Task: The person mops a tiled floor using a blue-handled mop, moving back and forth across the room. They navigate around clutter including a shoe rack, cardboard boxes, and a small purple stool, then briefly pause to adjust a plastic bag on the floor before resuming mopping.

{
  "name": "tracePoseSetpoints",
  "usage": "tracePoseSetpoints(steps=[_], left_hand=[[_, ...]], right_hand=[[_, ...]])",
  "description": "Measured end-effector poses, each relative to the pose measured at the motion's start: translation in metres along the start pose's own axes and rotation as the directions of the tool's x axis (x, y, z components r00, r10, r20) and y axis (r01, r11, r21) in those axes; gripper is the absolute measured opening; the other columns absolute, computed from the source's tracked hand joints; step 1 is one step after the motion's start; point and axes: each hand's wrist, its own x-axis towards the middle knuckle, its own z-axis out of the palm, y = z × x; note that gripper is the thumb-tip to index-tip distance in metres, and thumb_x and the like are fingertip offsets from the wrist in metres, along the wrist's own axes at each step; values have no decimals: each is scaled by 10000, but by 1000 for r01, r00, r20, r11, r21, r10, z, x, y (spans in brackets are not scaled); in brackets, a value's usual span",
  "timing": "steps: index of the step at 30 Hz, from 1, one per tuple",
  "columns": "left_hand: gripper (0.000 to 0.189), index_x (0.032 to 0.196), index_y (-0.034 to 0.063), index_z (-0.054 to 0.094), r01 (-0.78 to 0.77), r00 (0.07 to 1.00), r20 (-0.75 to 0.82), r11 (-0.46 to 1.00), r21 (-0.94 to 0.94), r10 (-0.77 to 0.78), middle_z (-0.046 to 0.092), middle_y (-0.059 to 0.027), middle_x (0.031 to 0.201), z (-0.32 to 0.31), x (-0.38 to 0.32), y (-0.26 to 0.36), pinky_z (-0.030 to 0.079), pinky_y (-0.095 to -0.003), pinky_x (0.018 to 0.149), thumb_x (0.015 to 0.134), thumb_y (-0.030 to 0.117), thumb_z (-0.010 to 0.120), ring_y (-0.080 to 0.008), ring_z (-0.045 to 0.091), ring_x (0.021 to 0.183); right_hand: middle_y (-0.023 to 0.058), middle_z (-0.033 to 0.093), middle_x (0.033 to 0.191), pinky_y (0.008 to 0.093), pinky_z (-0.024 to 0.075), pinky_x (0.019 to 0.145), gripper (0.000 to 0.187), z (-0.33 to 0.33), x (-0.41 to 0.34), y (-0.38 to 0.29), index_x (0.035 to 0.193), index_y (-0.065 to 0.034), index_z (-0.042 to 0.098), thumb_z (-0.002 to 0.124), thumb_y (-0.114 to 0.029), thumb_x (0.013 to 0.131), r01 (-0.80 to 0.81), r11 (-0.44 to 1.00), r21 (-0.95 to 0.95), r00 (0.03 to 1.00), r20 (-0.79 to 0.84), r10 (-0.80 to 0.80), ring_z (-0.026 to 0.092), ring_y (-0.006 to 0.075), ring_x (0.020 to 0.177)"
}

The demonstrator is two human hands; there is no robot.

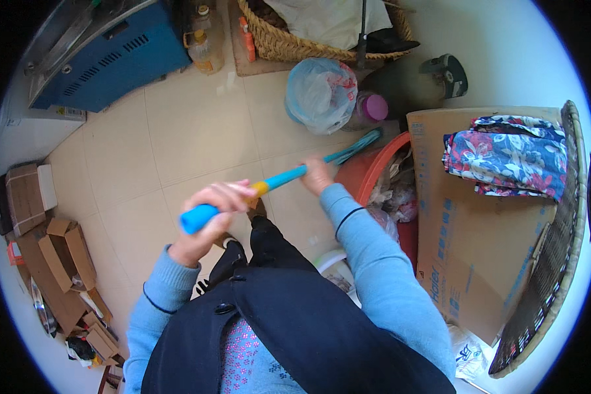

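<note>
Both of my hands are closed around the handle of a broom (286, 178), which is blue with a yellow band. My left hand (209, 212) grips it near the bright blue end cap, in front of my body. Further along the shaft, my right hand (317, 175) holds it from the right side. Teal bristles (359, 146) at the far end point away to the upper right, beside an orange-red plastic tub (369, 170). Whether the bristles touch the floor or the tub, I cannot tell.
A lined bin (320, 96) and a pink-lidded jar (374, 107) stand ahead, below a woven basket (276, 42). Folded floral cloth (512, 157) lies on a large cardboard box (473, 236) at right. Plastic bottles (204, 51) stand by a blue appliance (113, 59); small open cartons (69, 253) are at left.
</note>
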Motion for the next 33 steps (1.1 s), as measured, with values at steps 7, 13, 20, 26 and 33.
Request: tracePoseSetpoints(steps=[7,13,20,26,33], left_hand=[[248,714,77,567,-267,947,147,955,-132,285,594,-56,678,8,32,62,517,-433,760,831,236,718,-236,615,667],[138,828,58,601,-105,962,261,991,82,80,668,-100,1004,10,28,-7,459,-445,961,844,136,714,-300,613,1072],[190,966,60,631,203,942,226,957,205,-248,616,-101,1242,20,10,-59,397,-432,1055,821,103,746,-319,481,1299],[190,743,61,592,-183,919,383,959,215,89,658,-65,819,10,17,39,468,-462,965,796,126,762,-295,657,1030],[237,651,69,564,-382,794,479,920,-86,374,602,-50,653,15,23,112,546,-397,721,769,105,766,-221,661,665]], right_hand=[[154,615,744,474,464,710,172,-65,-22,-79,707,-67,635,654,-201,813,238,965,114,956,-204,-212,583,376,785],[154,602,764,468,453,705,149,-80,-9,9,697,-57,613,669,-156,793,54,988,-146,938,-332,-100,565,372,784],[135,583,799,462,437,723,93,16,-5,130,726,-84,589,678,-84,754,7,891,454,866,-448,222,548,359,836],[131,565,748,445,436,678,157,-3,-22,-16,695,-74,546,675,-108,777,212,973,89,861,-488,-143,531,354,755],[133,598,727,454,449,727,103,-72,-41,-100,691,-85,597,652,-124,770,277,959,59,913,-327,-243,562,362,768]])
